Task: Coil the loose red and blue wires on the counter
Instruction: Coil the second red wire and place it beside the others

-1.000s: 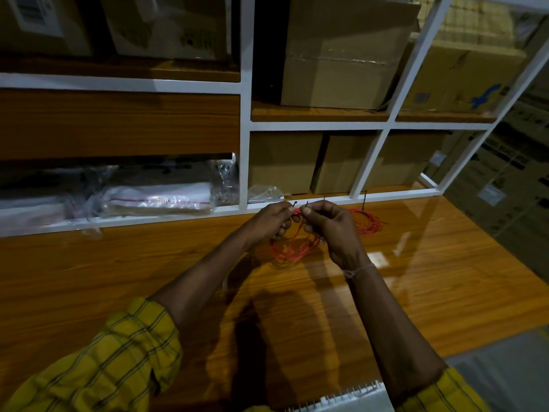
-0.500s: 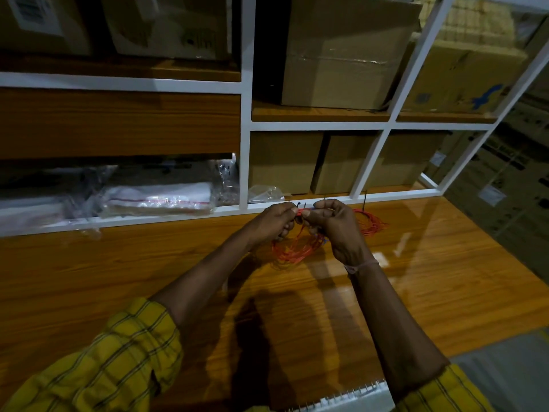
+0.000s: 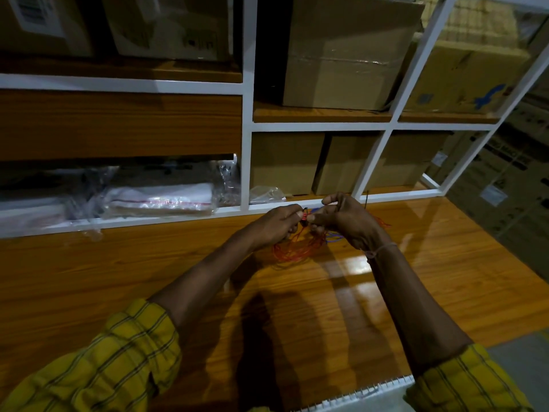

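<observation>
Shelf unit: white frame with wooden boards, fills the upper half of the frame.

Counter: glossy wood grain, spans the lower half of the frame, butts against the shelf unit's bottom rail.

Cardboard boxes: 1 large taped box in the upper centre compartment; 2 plain boxes side by side in the compartment beneath it; more boxes at upper left and upper right.

Plastic bags: clear, flat, lying in the low compartment at centre left; 1 small clear bag just right of the white upright.

Sleeves: yellow check, at the lower left and lower right corners.

Left hand: centre of the frame, above the counter, fingers curled, pinching the gathered top of the red wires.

Right hand: just right of the left hand, fingertips meeting it, fingers curled and pinching the same bundle; a thin band on the wrist.

Red wires: loose looped bundle hanging from both hands, lower loops near or on the counter; which of the two cannot be told. A few strands show right of the right hand.

Blue wires: a few strands under the right hand, beside the red loops.
</observation>
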Action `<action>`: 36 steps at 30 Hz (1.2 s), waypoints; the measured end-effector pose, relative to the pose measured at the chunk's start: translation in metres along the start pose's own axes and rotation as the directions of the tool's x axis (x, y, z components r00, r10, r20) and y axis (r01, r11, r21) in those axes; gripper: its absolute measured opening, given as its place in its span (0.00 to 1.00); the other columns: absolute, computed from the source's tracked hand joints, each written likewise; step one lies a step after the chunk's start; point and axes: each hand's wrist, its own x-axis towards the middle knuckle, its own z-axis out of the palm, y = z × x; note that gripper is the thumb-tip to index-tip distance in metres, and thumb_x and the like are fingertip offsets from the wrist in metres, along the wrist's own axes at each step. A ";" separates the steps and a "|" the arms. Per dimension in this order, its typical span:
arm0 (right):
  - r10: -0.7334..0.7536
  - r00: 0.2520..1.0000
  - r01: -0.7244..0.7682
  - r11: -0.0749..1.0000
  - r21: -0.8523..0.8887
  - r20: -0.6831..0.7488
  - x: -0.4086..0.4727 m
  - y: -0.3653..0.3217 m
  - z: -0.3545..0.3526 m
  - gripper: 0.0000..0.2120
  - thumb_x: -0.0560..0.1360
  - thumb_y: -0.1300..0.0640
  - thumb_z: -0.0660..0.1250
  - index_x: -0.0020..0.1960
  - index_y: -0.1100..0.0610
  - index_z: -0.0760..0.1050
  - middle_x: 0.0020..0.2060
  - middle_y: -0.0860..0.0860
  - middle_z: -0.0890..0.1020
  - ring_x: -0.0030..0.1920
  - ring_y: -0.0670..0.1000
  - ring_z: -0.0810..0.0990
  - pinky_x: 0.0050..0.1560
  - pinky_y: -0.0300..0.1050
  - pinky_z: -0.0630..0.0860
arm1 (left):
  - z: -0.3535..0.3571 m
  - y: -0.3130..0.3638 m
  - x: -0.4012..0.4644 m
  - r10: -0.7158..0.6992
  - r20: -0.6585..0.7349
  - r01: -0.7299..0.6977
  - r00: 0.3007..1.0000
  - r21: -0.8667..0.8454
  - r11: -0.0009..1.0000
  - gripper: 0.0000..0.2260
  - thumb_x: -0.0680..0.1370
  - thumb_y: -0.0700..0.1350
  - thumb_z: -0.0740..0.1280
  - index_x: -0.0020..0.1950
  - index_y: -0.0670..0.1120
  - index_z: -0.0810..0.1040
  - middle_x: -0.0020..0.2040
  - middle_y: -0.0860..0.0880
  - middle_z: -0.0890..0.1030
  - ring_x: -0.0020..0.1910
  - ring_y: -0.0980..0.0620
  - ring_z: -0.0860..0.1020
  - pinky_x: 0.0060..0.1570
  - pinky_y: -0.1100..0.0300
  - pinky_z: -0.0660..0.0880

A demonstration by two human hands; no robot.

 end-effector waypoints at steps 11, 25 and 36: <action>0.052 0.999 -0.052 0.998 0.036 0.012 0.006 -0.001 -0.005 0.25 0.71 0.73 0.75 0.60 0.60 0.66 0.39 0.61 0.85 0.33 0.55 0.84 0.37 0.47 0.79 | -0.001 -0.004 0.004 -0.002 -0.006 0.002 1.000 0.029 1.000 0.12 0.87 0.50 0.56 0.61 0.47 0.76 0.40 0.48 0.72 0.35 0.55 0.68 0.34 0.61 0.66; 0.061 0.998 -0.061 0.998 0.008 0.016 0.008 -0.007 -0.006 0.26 0.71 0.71 0.77 0.60 0.60 0.66 0.40 0.59 0.86 0.32 0.53 0.83 0.34 0.44 0.79 | -0.002 -0.002 0.006 -0.012 -0.004 0.012 1.000 -0.052 0.999 0.13 0.88 0.48 0.55 0.62 0.43 0.75 0.38 0.51 0.70 0.32 0.57 0.66 0.29 0.67 0.65; 0.032 0.999 -0.031 0.998 -0.046 0.031 0.008 -0.006 -0.005 0.27 0.70 0.71 0.78 0.60 0.60 0.66 0.39 0.59 0.85 0.32 0.53 0.82 0.36 0.46 0.79 | -0.004 -0.009 0.011 -0.018 0.000 0.018 1.000 -0.003 1.000 0.13 0.88 0.50 0.56 0.62 0.44 0.76 0.39 0.51 0.72 0.34 0.57 0.69 0.33 0.64 0.67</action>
